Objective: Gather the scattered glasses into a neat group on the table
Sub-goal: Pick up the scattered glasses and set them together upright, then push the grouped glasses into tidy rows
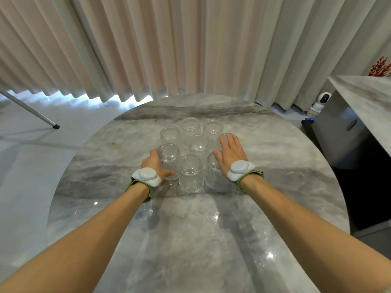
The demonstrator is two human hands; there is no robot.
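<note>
Several clear ribbed glasses stand upside down in a tight cluster on the round marble table (127, 208). My left hand (155, 166) wraps around the front-left glass (169, 159), thumb on its near side. A glass (191, 174) stands at the front centre between my wrists. My right hand (230, 154) lies flat with fingers spread against the right side of the cluster, covering part of the front-right glass (212, 174) and a glass (221, 138) behind it. Three more glasses form the back row, the middle one (190, 125) farthest.
Pleated curtains hang behind the table. A metal leg (31, 112) slants to the floor at the left. At the right stand a marble-topped counter (368, 98), a grey cabinet and a small white camera (319, 103) on the floor.
</note>
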